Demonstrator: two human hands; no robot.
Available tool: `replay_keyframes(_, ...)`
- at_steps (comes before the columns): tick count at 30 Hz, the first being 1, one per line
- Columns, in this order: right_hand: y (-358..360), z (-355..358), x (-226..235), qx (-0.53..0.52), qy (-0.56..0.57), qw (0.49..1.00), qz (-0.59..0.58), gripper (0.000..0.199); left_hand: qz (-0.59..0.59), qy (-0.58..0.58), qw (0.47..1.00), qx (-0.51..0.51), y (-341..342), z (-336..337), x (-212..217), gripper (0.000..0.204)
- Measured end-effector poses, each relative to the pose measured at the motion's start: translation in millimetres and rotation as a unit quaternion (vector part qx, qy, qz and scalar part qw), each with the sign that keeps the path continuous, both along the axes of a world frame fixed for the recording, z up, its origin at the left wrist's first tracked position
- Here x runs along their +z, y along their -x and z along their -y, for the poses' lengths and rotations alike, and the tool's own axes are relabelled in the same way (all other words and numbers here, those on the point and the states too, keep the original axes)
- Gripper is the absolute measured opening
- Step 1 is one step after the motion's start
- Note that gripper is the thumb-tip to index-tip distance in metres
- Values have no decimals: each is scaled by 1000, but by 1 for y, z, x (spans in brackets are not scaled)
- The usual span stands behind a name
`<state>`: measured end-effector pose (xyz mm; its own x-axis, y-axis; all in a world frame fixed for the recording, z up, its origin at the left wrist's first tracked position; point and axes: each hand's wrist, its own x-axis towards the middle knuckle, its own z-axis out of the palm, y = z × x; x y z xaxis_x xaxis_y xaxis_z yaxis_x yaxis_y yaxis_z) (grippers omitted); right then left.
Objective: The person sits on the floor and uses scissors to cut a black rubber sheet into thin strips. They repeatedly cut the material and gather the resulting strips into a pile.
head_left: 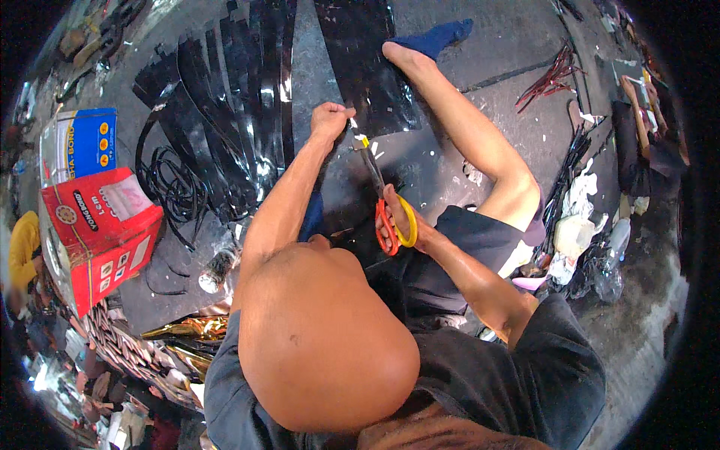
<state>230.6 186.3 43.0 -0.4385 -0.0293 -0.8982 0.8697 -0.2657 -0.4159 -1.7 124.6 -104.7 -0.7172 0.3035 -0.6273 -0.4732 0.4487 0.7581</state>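
My right hand [405, 219] has its fingers through the orange and yellow handles of a pair of scissors [373, 174]. The blades point away from me, toward my left hand [330, 120]. That hand is closed in a fist on the edge of a glossy black sheet [360, 71] lying on the floor, just beside the scissor tips. Several long black strips [229, 105] lie fanned out to the left of the sheet. My head and shoulders hide what lies nearest my body.
My bare right leg [480, 142] stretches over the floor, its foot by a blue cloth [439, 36]. At left are a red cardboard box [97, 225], a blue and white box [82, 142], a black cable coil [174, 187] and gold foil [187, 330]. White scraps and bags [577, 225] lie at right.
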Motion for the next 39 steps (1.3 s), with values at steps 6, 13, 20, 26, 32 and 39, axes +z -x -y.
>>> replay_keyframes(6,4,8,-18,5,35,999,-36,92,70,-58,996,21,2,1,12,11)
replay_keyframes(13,19,0,-30,-17,19,999,-37,92,79,-47,996,6,7,0,12,12)
replay_keyframes(20,30,-14,-37,-14,-20,999,-32,90,76,-49,996,23,3,1,18,17)
replay_keyframes(26,34,-17,-33,-5,-35,999,-34,88,87,-30,994,-62,-31,5,29,27)
replay_keyframes(32,35,-17,-36,-18,-32,999,-16,86,68,-101,991,-49,-45,14,16,27)
replay_keyframes(39,40,-18,-48,-1,-70,997,-16,91,35,-86,994,-53,-41,17,30,27)
